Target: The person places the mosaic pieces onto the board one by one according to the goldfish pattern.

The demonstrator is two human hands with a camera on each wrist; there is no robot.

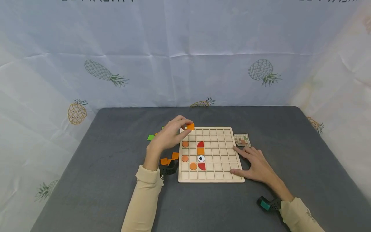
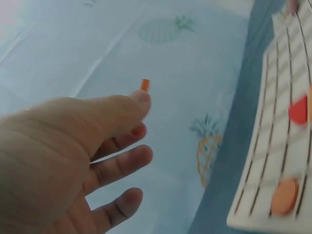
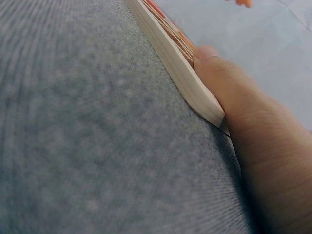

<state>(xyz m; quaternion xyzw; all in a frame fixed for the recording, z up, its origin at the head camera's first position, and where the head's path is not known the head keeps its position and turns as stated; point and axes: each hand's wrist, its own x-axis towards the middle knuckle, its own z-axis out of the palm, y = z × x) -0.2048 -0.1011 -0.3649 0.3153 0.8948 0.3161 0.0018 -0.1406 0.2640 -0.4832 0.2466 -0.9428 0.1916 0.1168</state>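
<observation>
My left hand (image 1: 169, 136) pinches an orange square tile (image 1: 191, 126) between thumb and fingertips, over the far left corner of a wooden grid board (image 1: 219, 158). In the left wrist view only the tile's edge (image 2: 145, 84) shows past the thumb; the other fingers are spread. My right hand (image 1: 256, 165) rests at the board's right edge, thumb (image 3: 214, 68) and forefinger extended onto the rim. Set in the grid are a red quarter piece (image 1: 200, 144), an orange square (image 1: 200, 151), a white-and-black eye disc (image 1: 201, 158), another red quarter (image 1: 202, 166) and several orange discs (image 1: 193, 166).
Loose orange squares (image 1: 164, 161) lie left of the board near the left wrist. A green tile (image 1: 151, 137) and others sit partly hidden behind the left hand. Right of the board is a small pattern card (image 1: 242, 140). A patterned curtain (image 1: 185, 74) hangs behind the grey table (image 1: 116, 180).
</observation>
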